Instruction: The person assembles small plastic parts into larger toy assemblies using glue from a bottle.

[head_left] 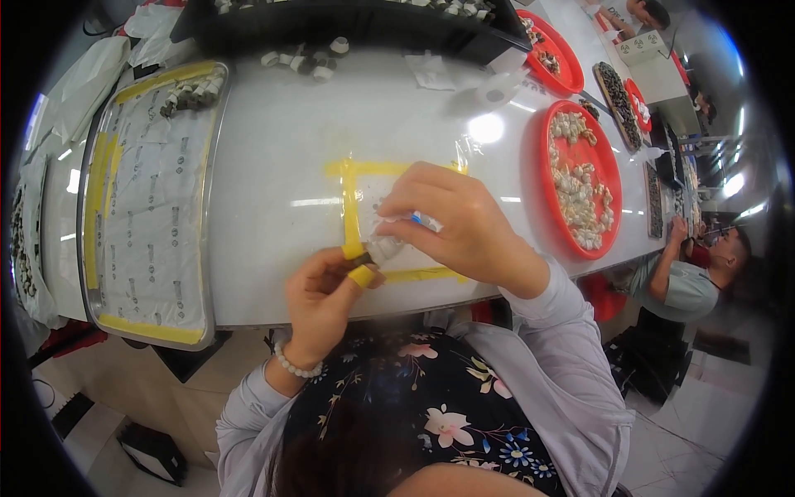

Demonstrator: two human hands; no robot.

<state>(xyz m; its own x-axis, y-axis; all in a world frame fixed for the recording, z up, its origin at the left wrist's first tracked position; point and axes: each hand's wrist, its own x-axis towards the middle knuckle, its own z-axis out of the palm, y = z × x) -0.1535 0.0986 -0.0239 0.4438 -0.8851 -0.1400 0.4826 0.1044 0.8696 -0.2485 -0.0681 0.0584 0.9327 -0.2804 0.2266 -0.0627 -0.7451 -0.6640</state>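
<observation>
Two hands meet above the white surface [281, 149]: left hand [319, 302] pinching a small dark part [362, 260], right hand [455, 224] gripping a clear bag [385, 246].

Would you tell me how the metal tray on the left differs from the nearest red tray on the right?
The metal tray is rectangular, silver and paper-lined, with only a few small parts at its far end. The red tray is oval, plastic and unlined, with pale small parts heaped across it. Both rest on the white table.

Red trays [614, 178], yellow tape [351, 207] on the white table [281, 149], dark floral-patterned top [431, 398].
</observation>
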